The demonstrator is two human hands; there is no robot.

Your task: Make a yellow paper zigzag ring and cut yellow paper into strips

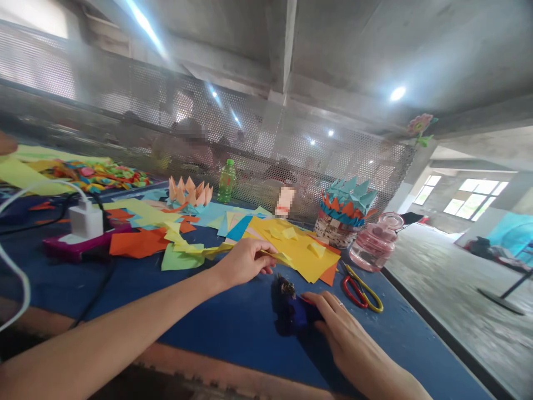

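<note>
My left hand (245,261) reaches across the blue table (216,322) and pinches a small folded yellow paper piece (280,256) at the edge of a pile of yellow sheets (300,244). My right hand (337,322) lies near the table's front edge with its fingers on a dark blue object (291,311), which has something small and dark at its top. I cannot make out what the object is. Red and yellow scissors (361,289) lie just right of it.
Coloured paper sheets (150,233) cover the table's middle. A white charger on a purple power strip (81,233) sits left, with cables. Behind stand a paper crown (189,193), a green bottle (226,180), a basket of folded papers (343,214) and a pink jar (377,244). A mesh partition (250,144) backs the table.
</note>
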